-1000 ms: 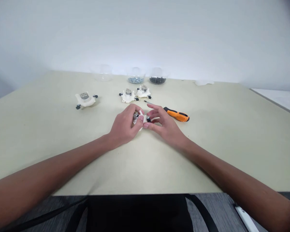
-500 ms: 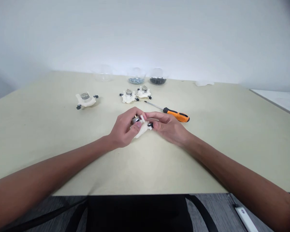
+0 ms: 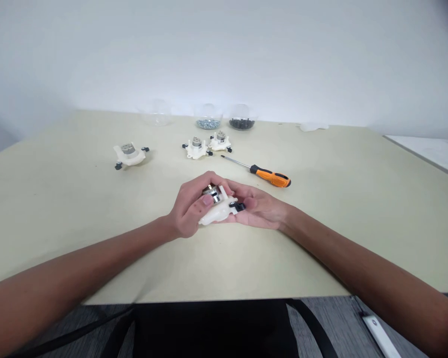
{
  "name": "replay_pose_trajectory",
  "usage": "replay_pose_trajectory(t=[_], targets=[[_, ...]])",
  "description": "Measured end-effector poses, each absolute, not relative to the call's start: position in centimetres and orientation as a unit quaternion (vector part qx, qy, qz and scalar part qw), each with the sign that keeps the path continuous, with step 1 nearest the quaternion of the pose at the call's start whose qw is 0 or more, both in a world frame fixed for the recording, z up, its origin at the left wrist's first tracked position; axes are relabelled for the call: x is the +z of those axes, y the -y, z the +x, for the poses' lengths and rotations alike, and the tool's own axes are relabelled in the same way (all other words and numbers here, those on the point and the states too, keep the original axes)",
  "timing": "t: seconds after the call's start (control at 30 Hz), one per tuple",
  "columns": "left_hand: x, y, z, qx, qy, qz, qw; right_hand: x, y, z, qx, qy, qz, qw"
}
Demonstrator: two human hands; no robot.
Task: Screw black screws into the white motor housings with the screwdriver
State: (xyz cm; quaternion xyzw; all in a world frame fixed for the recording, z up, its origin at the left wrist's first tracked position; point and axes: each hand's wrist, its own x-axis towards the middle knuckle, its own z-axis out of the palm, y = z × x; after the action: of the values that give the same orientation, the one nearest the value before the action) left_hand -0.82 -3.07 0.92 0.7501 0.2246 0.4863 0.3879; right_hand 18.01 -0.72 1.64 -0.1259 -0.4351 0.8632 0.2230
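Clear bowls [image 3: 208, 115] of silver screws [image 3: 208, 124], black parts [image 3: 242, 124]

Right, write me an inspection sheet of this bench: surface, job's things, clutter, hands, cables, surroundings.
Surface: pale cream tabletop.
Job's things: white plastic housing with metal motor, black foot at one corner.
Clutter: three similar housings, orange-handled screwdriver, clear bowl of silver screws, clear bowl of dark parts, third clear bowl.
Hands: left hand wraps the housing; right hand supports it from the other side.
Cables: nothing seen.
Surroundings: white wall, grey floor, white ledge.
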Motion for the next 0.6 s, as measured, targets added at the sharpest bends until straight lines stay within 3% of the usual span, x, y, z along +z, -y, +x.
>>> replay_pose_trajectory(t=[0.6], targets=[[1.1, 2.6, -1.0, 0.390, -0.221, 0.838, 0.310, 2.1, 2.0, 17.6, 0.763, 0.577, -0.175, 0.232]])
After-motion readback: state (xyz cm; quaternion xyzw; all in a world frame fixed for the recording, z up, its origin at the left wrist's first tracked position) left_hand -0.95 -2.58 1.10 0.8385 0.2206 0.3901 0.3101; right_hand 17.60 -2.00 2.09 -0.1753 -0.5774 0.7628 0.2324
